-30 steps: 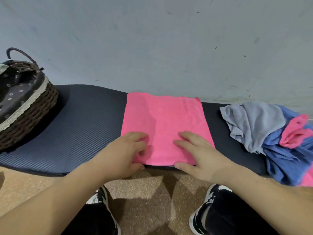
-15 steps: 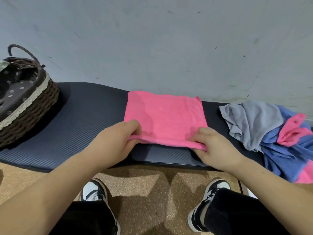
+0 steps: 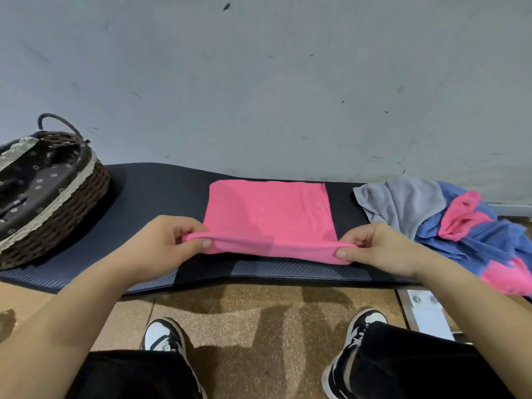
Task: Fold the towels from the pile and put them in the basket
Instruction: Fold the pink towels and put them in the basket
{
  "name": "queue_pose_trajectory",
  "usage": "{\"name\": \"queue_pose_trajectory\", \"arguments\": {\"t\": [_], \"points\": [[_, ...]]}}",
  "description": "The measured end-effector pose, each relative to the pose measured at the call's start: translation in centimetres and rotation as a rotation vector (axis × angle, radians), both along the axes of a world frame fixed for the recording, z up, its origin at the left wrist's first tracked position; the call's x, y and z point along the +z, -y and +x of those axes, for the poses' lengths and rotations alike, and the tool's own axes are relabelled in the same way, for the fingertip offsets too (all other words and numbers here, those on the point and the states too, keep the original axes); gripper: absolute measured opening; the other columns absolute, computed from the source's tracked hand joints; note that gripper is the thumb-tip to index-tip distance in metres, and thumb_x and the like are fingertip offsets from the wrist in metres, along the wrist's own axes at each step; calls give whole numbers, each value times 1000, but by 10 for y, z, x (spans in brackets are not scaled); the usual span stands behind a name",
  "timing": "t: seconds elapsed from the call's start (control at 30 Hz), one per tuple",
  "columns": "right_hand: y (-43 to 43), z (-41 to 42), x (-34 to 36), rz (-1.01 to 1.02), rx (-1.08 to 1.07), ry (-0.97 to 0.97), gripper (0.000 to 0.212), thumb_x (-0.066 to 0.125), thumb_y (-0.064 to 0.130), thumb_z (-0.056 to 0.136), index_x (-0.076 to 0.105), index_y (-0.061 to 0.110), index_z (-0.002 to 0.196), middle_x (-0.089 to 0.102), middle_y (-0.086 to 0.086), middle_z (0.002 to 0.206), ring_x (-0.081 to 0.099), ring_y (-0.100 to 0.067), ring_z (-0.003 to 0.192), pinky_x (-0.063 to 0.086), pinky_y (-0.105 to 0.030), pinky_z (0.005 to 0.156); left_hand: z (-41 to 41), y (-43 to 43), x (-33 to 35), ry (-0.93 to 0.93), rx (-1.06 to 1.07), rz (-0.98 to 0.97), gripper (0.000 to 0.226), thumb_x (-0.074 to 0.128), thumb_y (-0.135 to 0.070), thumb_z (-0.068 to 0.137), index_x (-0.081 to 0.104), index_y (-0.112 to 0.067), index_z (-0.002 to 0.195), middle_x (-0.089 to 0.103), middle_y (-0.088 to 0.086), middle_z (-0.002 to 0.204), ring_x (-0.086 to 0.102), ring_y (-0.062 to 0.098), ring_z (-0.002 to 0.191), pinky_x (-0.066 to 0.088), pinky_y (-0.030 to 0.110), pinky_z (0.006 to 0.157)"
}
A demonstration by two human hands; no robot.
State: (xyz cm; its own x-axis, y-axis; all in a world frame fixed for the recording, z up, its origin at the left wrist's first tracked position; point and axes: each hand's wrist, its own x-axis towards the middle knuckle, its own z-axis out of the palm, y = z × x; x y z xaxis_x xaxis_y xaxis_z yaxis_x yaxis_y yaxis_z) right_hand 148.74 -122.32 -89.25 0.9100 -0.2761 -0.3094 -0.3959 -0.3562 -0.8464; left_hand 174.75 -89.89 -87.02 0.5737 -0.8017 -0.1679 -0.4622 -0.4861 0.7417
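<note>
Over the mat [image 3: 161, 197], both hands' fingers pinching pink towel [image 3: 267, 214] near corners

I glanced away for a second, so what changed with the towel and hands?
The left hand and right hand, which rested on the pink towel near its front edge, slid apart to its near corners, pinched them and lifted that edge off the mat. The basket and the pile of towels stayed put.

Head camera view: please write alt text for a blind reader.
The left hand and the right hand pinch the near edge of a pink towel, raised off a dark mat. A wicker basket stands at the mat's left end; a pile of grey, blue and pink towels lies at its right.
</note>
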Motion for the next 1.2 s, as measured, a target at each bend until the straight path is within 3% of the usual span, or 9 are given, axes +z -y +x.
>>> {"name": "queue_pose_trajectory", "arguments": {"t": [0.1, 0.3, 0.4, 0.5, 0.63, 0.77, 0.93, 1.1, 1.2], "points": [[8, -8, 1, 157, -51, 4, 23, 76, 24, 84, 78, 4, 95, 75, -23, 90, 67, -20, 81, 53, -32, 80, -1, -5, 7, -106, -13, 0, 10, 73, -18, 95, 80, -24, 95, 80, -2, 91, 74, 20, 90, 56, 35, 87], [13, 3, -7, 335, -278, 23, 21, 74, 19, 86, 77, 5, 100, 73, -18, 84, 69, -22, 73, 61, -29, 65, 4, 4, -2, -228, 114, -63, 16, 74, -34, 92, 75, -18, 96, 77, 17, 91, 66, 19, 79, 55, 44, 84], [18, 27, -14, 256, -384, 97, 15, 70, 20, 95, 77, 7, 99, 70, -7, 79, 63, -16, 71, 55, -31, 67, 14, 18, -8, -188, 206, -81, 20, 74, -36, 93, 74, -16, 92, 76, 17, 85, 64, 17, 71, 54, 38, 72], [21, 60, -19, 188, -524, 210, 10, 69, 18, 97, 76, 10, 96, 72, 3, 78, 61, -5, 68, 49, -20, 63, 29, 36, -9, -105, 283, -121, 17, 73, -35, 95, 74, -18, 92, 77, 9, 80, 68, 20, 69, 59, 44, 74], [26, 104, -35, 99, -656, 291, 10, 71, 19, 96, 74, 20, 87, 71, 6, 80, 59, -6, 73, 46, -22, 69, 51, 55, -22, -34, 378, -87, 14, 73, -34, 95, 72, -21, 91, 77, 8, 77, 72, 33, 78, 61, 48, 75], [27, 126, -54, -182, -598, 110, 6, 73, 21, 93, 75, 16, 93, 71, 3, 89, 59, -2, 76, 43, -17, 65, 58, 64, -47, 123, 348, 88, 8, 74, -33, 92, 70, -27, 89, 72, -6, 79, 68, 14, 79, 49, 29, 67], [28, 131, -59, -331, -569, 77, 13, 69, 19, 95, 73, 12, 85, 69, 4, 78, 56, -2, 69, 38, -9, 55, 58, 69, -61, 234, 327, 154, 13, 69, -32, 95, 65, -25, 86, 66, -9, 78, 58, 5, 75, 40, 29, 62], [27, 127, -59, -310, -664, 141, 14, 65, 23, 99, 65, 13, 90, 58, 5, 72, 52, -6, 64, 37, -11, 55, 57, 69, -59, 244, 408, 120, 7, 63, -34, 98, 62, -29, 92, 67, -8, 79, 62, 12, 79, 44, 33, 66], [25, 129, -61, -307, -678, 127, 12, 67, 26, 97, 65, 14, 96, 56, 6, 74, 53, -10, 67, 40, -28, 68, 55, 71, -61, 248, 416, 122, 8, 63, -35, 97, 60, -29, 101, 66, -7, 91, 63, 19, 86, 47, 36, 72]]}}
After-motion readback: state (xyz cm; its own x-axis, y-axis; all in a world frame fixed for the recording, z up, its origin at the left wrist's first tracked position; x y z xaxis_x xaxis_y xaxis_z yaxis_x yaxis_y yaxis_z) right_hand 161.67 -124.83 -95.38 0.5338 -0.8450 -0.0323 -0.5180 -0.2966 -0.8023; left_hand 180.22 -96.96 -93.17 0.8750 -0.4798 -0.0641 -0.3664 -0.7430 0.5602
